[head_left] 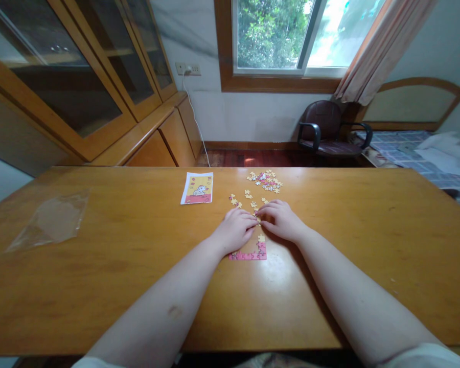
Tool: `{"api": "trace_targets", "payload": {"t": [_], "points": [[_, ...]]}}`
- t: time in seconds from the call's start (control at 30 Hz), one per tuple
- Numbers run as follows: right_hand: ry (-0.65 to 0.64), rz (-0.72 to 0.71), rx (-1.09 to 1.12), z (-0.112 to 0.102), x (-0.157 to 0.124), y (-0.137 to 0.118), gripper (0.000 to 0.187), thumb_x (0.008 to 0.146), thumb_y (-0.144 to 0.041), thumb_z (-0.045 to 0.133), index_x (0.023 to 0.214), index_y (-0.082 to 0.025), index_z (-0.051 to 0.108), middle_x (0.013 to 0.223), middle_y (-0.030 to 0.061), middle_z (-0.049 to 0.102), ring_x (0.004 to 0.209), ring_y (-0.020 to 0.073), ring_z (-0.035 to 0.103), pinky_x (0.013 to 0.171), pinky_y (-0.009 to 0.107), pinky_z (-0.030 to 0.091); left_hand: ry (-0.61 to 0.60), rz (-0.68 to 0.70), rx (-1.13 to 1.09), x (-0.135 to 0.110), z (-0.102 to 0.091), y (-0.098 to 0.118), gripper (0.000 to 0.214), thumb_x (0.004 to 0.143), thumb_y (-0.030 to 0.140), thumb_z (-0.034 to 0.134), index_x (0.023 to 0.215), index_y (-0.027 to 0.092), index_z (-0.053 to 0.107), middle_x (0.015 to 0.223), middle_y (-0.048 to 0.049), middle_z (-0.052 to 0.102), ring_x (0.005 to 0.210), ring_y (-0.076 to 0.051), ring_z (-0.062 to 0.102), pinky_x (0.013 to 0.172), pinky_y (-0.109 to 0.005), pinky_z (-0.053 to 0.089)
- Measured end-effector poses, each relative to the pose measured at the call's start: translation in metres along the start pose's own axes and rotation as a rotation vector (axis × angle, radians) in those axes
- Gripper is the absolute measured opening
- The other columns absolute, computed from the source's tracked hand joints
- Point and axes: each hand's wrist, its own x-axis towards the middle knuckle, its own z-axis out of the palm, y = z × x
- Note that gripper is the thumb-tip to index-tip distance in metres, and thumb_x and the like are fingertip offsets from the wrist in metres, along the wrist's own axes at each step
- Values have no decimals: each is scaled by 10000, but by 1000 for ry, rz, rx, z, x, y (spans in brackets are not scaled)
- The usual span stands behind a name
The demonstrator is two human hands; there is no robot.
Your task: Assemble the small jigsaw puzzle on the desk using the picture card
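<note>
My left hand (235, 230) and my right hand (281, 220) meet fingertip to fingertip over a small yellow jigsaw piece (258, 221) on the wooden table (138, 266). Both hands are pinched closed on it. Just below them lies a joined strip of pink and yellow pieces (253, 253), partly under my left hand. A pile of loose pieces (265, 181) lies farther back, with a few scattered pieces (239, 199) between. A reference picture card (197, 187) lies to the left of the pile.
A clear plastic bag (51, 220) lies on the table's left part. Wooden cabinets with glass doors (80, 82) stand at the left. A dark armchair (327, 133) sits under the window (287, 36), beside a bed (414, 148) at right.
</note>
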Motion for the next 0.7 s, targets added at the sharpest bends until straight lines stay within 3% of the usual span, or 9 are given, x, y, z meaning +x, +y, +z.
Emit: {"api": "trace_targets", "payload": {"t": [0.1,0.23,0.33,0.7], "points": [[-16,14,-4,-1,0,-1,208,806,-252,621,1003,-231,684,1024,54,698,990,233,560,888,400,381,51,-69,-36,1,-3,-4,266,860,209,495,1040,248,688,1081,-24,701,1033,-192,587,998,-391,399],[-23,18,-9,-2,0,-3,213,829,-263,601,1025,-235,680,1069,57,689,1018,237,553,901,410,374,252,-347,-15,1,-8,-18,216,819,160,490,921,211,673,987,-35,697,974,-203,600,924,-363,453],[-25,20,-19,0,0,-7,219,843,-323,607,1033,-240,678,1101,59,682,1040,243,545,917,422,364,337,-512,39,0,-11,-29,229,805,150,480,948,200,651,1016,-50,676,995,-223,584,939,-375,450],[-11,68,-51,6,1,-3,166,834,-266,598,968,-243,694,1054,57,697,1013,236,560,906,425,364,209,-597,148,-2,-7,-37,416,856,300,479,1256,220,560,1308,-93,536,1218,-278,465,1055,-424,371]]}}
